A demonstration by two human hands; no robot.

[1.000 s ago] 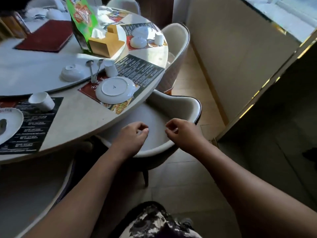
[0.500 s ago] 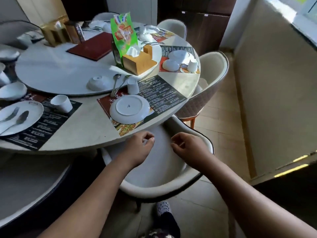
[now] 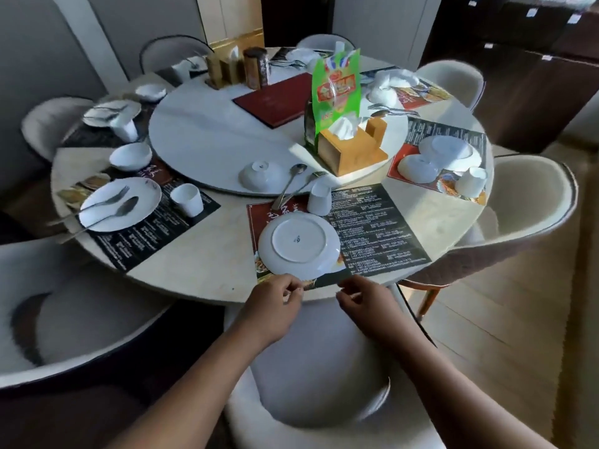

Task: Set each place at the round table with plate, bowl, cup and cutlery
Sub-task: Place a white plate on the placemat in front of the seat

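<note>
A white plate [image 3: 299, 244] lies upside down on the placemat [image 3: 376, 225] at the near place of the round table [image 3: 207, 264]. Behind it stand an upturned cup [image 3: 319, 198], a spoon [image 3: 289, 184] and a fork [image 3: 304, 186]. An upturned bowl [image 3: 261, 175] rests on the turntable [image 3: 207, 137]. My left hand [image 3: 275, 303] and my right hand [image 3: 364, 298] hover at the table's near edge, just below the plate. Both have curled fingers and hold nothing.
A cream chair [image 3: 321, 377] stands under my hands, with more chairs around. The left place has a plate with fork and spoon [image 3: 120, 204], a cup [image 3: 187, 199] and a bowl [image 3: 130, 156]. A tissue box [image 3: 351, 147], green bag [image 3: 335, 95] and red menu [image 3: 275, 98] sit on the turntable.
The view has lifted from the floor and chair up over the table. Both hands have moved up from over the chair seat to the table's near edge by the plate.
</note>
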